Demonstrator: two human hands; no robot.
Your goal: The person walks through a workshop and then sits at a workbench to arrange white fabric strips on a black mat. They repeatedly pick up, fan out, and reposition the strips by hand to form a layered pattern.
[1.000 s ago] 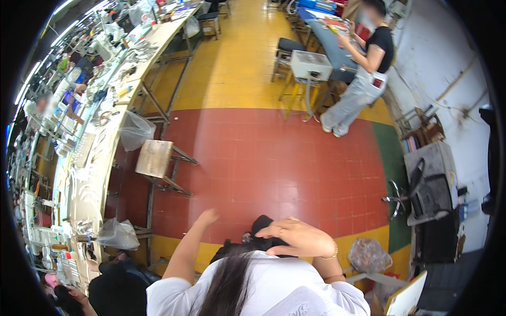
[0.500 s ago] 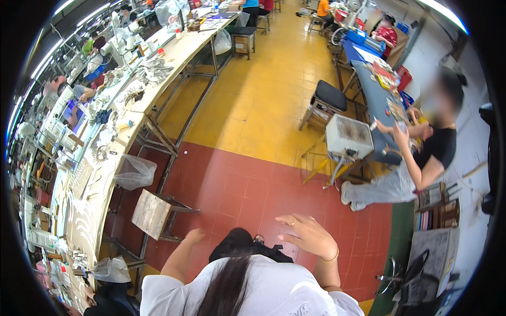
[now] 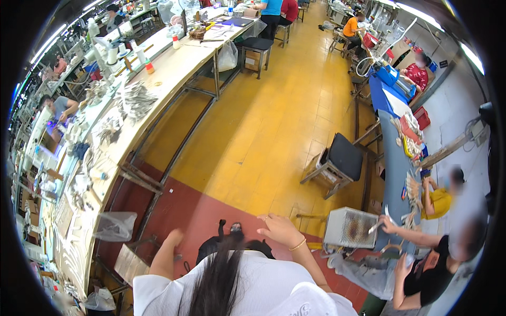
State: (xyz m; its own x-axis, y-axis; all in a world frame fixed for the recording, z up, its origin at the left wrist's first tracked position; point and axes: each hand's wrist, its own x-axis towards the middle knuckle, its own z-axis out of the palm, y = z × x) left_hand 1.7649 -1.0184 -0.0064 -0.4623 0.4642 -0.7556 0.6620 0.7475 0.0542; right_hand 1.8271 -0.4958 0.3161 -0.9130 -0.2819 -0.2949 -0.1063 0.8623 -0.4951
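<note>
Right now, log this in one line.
left hand: nothing visible held | right hand: empty | stool: left of left hand

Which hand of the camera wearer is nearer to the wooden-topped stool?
Left. The left hand is just right of the wooden-topped stool; the right hand is much farther right.

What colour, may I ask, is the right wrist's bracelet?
The bracelet is gold, seen in the head view.

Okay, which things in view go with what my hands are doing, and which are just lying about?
Nearest your hands:
Left hand: blurred, nothing visibly held; wooden stool nearest in the picture.
Right hand: looks empty; grey metal box nearest in the picture.

Just about:
Heaped greyish pieces on the long table
Clear plastic bag
Black-seated stool
</note>
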